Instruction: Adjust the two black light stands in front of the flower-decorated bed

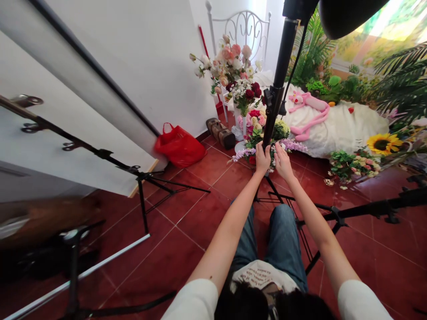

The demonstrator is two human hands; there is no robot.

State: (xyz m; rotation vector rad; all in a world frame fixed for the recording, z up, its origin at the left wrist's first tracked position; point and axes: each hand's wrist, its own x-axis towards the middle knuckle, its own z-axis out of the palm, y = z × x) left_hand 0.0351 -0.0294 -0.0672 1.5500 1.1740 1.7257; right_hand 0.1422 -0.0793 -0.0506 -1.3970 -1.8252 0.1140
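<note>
A black light stand rises in front of me, leaning toward the upper right, with a dark lamp head at its top. My left hand is closed on the lower pole and hides part of it. Just right of the pole, my right hand is held open with its fingers stretched upward. It holds nothing; whether it touches the stand I cannot tell. Behind both hands are purple, pink and yellow artificial flowers, partly covered by the pole.
Black tripod legs cross the red tiles on my right. Leftward stand a backdrop stand and a red bag. A pink plush toy lies on white cloth near a sunflower. A white chair stands behind.
</note>
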